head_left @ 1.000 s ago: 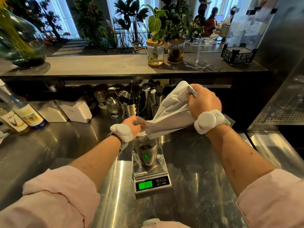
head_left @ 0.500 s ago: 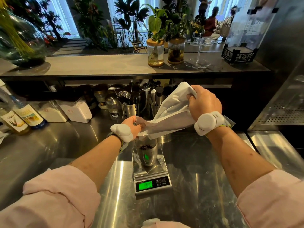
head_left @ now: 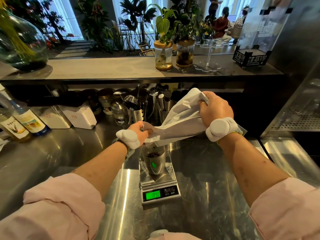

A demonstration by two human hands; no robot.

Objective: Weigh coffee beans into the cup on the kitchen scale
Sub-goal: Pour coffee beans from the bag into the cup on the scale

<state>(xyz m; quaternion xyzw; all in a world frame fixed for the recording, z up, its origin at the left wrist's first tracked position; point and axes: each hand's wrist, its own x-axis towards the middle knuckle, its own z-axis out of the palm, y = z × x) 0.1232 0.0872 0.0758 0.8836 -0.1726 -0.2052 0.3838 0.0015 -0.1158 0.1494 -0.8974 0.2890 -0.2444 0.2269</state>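
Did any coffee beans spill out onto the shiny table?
No spilled beans show. The beans lie inside the cup, upright on the scale. The left hand steadies the white bag's mouth over it; the right hand lifts its far end.

Two syrup bottles stood on the steel table far left of the fingers, with white canisters nearer. Beyond the fingers, two plant jars sat on a shelf.

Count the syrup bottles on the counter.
2, both at the far left edge: one bottle nearest the edge, another bottle just right of it. More may sit out of frame.
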